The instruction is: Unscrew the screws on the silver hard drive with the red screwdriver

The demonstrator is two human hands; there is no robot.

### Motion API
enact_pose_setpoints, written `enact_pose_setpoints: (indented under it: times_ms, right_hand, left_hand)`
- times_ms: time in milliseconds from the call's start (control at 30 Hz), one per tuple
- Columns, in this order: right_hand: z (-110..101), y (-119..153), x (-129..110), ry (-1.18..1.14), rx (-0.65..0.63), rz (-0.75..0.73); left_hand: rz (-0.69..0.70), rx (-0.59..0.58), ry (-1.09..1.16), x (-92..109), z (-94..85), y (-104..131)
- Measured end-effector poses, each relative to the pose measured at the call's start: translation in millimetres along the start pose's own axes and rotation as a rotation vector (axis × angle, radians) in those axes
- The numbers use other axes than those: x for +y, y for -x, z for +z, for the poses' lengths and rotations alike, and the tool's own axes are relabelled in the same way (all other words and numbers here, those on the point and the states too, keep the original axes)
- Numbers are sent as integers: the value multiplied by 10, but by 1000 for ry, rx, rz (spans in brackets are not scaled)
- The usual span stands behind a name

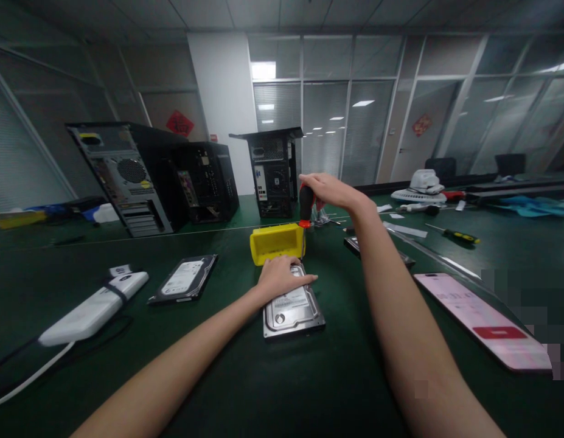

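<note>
A silver hard drive [294, 309] lies on the green table in front of me. My left hand [280, 278] holds it from above, thumb stretched across its top and the other fingers over its far left part. My right hand [325, 187] is closed around the black and red handle of a screwdriver [305, 207]. The screwdriver stands upright, its shaft pointing down at the drive's far right corner; whether the tip touches a screw is too small to tell. Just behind the drive sits a yellow plastic tray [278, 242], tipped toward me.
Left are another hard drive [185, 278] and a white power strip [97, 307]. Computer cases [147, 176] stand at the back. To the right lie a partly hidden drive [403, 258], a phone [477, 316] and a yellow-black screwdriver [462, 236].
</note>
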State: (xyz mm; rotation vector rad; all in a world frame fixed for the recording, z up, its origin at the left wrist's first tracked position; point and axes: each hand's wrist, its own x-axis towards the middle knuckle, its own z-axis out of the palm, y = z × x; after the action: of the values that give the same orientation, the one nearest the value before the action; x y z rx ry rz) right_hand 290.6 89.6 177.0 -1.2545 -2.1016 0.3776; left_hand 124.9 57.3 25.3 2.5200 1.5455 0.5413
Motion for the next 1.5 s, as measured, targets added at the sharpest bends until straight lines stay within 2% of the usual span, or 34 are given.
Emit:
enact_pose_setpoints:
  times_ms: [200, 367, 700, 967, 1233, 1500]
  right_hand:
    - [0, 2, 23, -66, -9, 5]
    - [-6, 23, -6, -110, -19, -54]
    - [10, 21, -48, 0, -5, -85]
    - [8, 59, -127, 187, 72, 22]
    - [14, 55, -126, -47, -55, -67]
    - [24, 41, -78, 12, -22, -105]
  left_hand:
    - [5, 14, -11, -14, 21, -3]
    - [2, 8, -1, -12, 23, -4]
    - [11, 25, -9, -19, 38, -12]
    - [14, 27, -13, -19, 45, -12]
    - [18, 35, -11, -27, 50, -10]
    - [22, 33, -12, -32, 51, -18]
